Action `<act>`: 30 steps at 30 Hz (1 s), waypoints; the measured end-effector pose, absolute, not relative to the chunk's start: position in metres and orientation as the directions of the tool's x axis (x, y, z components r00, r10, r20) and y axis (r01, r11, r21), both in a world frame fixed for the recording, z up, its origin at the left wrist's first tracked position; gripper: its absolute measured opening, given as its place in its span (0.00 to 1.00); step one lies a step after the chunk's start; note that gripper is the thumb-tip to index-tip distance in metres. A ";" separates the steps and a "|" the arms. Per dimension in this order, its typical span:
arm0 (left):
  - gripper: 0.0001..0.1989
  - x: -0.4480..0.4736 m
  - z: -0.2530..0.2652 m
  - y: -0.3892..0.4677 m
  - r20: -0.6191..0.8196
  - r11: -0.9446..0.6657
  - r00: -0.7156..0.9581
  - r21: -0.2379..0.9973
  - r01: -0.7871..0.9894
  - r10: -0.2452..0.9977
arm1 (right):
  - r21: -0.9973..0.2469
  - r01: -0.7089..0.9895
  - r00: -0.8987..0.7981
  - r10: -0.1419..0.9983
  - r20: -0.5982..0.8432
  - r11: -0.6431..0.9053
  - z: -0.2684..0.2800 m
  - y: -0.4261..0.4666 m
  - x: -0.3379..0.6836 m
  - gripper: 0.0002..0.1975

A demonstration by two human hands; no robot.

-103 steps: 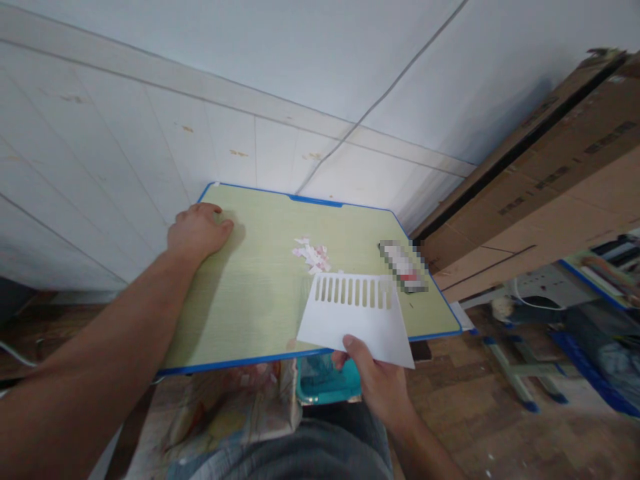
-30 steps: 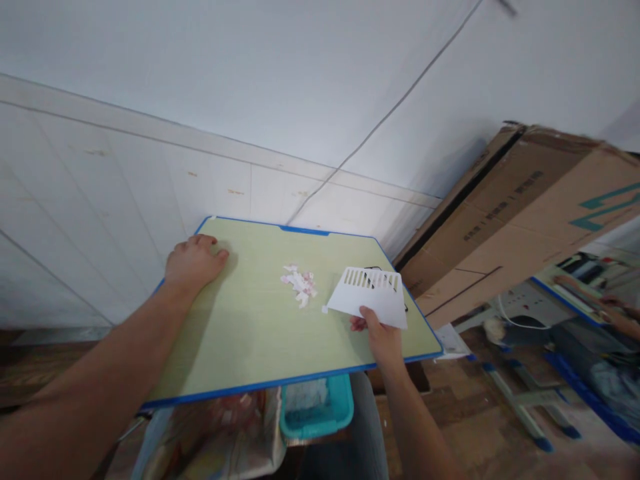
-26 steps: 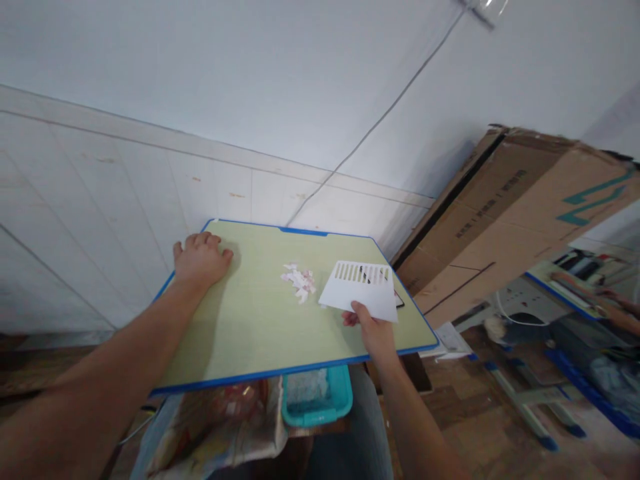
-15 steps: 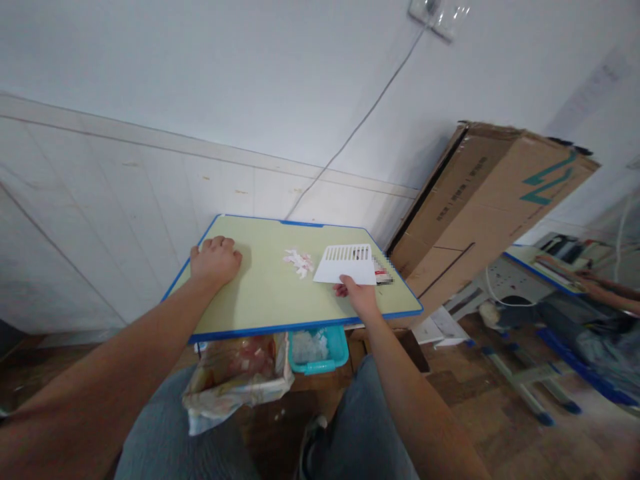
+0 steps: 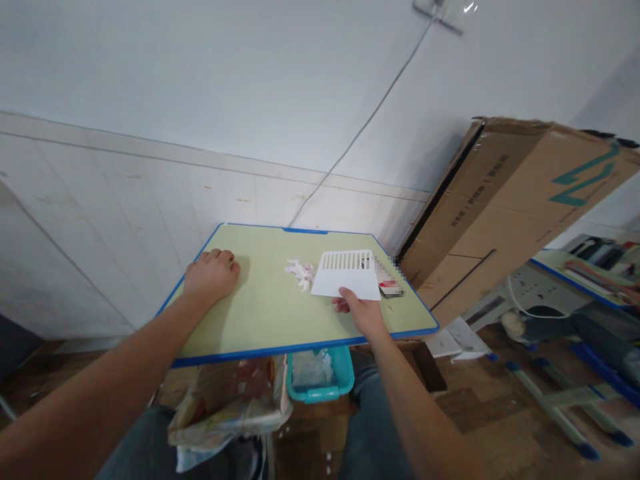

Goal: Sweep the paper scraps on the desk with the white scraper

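Observation:
My right hand (image 5: 361,313) grips the lower edge of a white card (image 5: 345,283), thumb on top and fingers underneath. A row of slots runs along the card's far edge. The card is held over the right half of a pale green tabletop (image 5: 260,320) with a blue rim. Just left of it lies a small heap of white paper scraps (image 5: 300,272). My left hand (image 5: 213,275) rests palm down near the table's left edge, fingers bent slightly and apart from the scraps. Partly behind the card is a small red and white item (image 5: 391,288), blurred by pixelation.
Below the table's front edge are a turquoise basket (image 5: 320,395) with whitish contents and a plastic-lined box (image 5: 235,427). A tall cardboard box (image 5: 500,207) leans at the right by the wall. Farther right, another person sits at a desk (image 5: 590,280).
The view has shifted slightly, so the table sits lower in the picture. My right hand still holds the card in about the same place, and my left hand stays on the tabletop.

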State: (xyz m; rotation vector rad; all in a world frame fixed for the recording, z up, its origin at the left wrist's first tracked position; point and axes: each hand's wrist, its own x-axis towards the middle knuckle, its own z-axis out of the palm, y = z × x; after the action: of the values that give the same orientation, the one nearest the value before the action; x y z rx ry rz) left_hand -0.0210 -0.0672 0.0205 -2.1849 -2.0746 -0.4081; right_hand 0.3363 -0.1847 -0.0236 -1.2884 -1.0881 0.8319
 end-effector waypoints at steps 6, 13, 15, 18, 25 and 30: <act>0.33 -0.017 0.029 -0.020 0.236 -0.028 0.011 0.068 0.997 0.972 | -0.984 0.136 0.268 0.952 0.148 0.115 -0.022 -0.201 0.338 0.27; 0.33 -0.016 0.018 0.013 0.242 -0.143 0.112 0.117 0.983 0.964 | -0.980 0.170 0.277 0.949 0.152 0.107 -0.015 -0.209 0.339 0.22; 0.33 -0.018 0.016 0.014 0.247 -0.143 0.107 0.134 0.981 0.963 | -0.973 0.204 0.301 0.939 0.165 0.106 -0.018 -0.209 0.340 0.23; 0.33 -0.021 0.015 0.015 0.236 -0.128 0.089 0.157 0.979 0.968 | -0.964 0.247 0.325 0.929 0.174 0.094 -0.024 -0.210 0.343 0.24; 0.33 -0.027 0.010 0.023 0.229 -0.108 0.061 0.197 0.974 0.972 | -0.949 0.310 0.214 0.967 0.137 0.065 -0.011 -0.222 0.344 0.23; 0.34 -0.031 0.006 0.028 0.232 -0.148 0.097 0.214 0.965 0.968 | -0.958 0.282 0.343 0.928 0.147 0.048 0.000 -0.231 0.337 0.20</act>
State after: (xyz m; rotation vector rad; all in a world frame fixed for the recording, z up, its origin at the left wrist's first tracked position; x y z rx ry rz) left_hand -0.0314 0.0275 0.0057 -2.3316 -2.0556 -0.5041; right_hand 0.3367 -0.2312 0.0004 -1.4787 -1.1612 0.7185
